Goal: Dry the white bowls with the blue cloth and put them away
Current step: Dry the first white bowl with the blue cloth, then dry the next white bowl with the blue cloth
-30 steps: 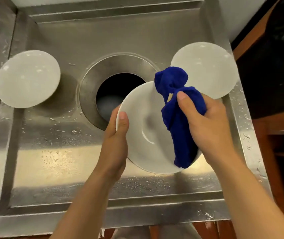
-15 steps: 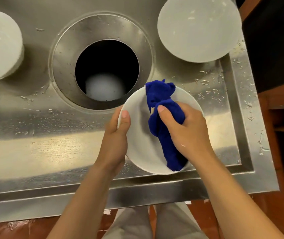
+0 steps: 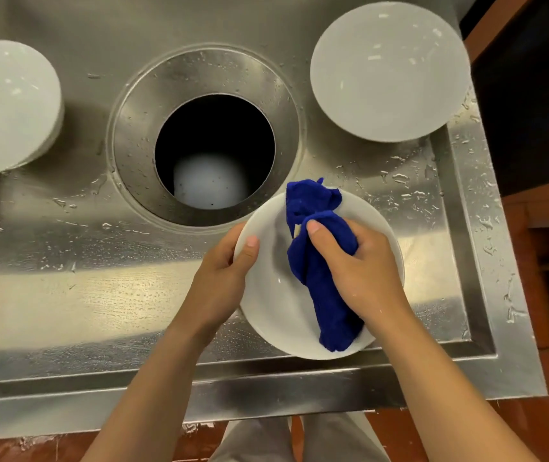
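Note:
My left hand (image 3: pixel 223 271) grips the left rim of a white bowl (image 3: pixel 273 315), thumb over the edge, holding it above the steel counter's front part. My right hand (image 3: pixel 356 265) holds a bunched blue cloth (image 3: pixel 316 261) and presses it inside the bowl. The cloth runs from the bowl's far rim down to its near rim. Another white bowl (image 3: pixel 390 71) lies upside down at the back right, with drops on it. At the left edge a short stack of upturned white bowls (image 3: pixel 6 108) sits on the counter.
The wet stainless steel counter (image 3: pixel 99 295) has a round opening (image 3: pixel 214 151) in its middle with something pale at the bottom. A raised lip borders the front and right sides. Dark wooden furniture (image 3: pixel 540 228) stands to the right. My legs show below the counter's edge.
The bowl and both hands have come down toward the counter's front edge, away from the upturned bowl at the right. The cloth has shifted deeper into the bowl. The view has tilted downward.

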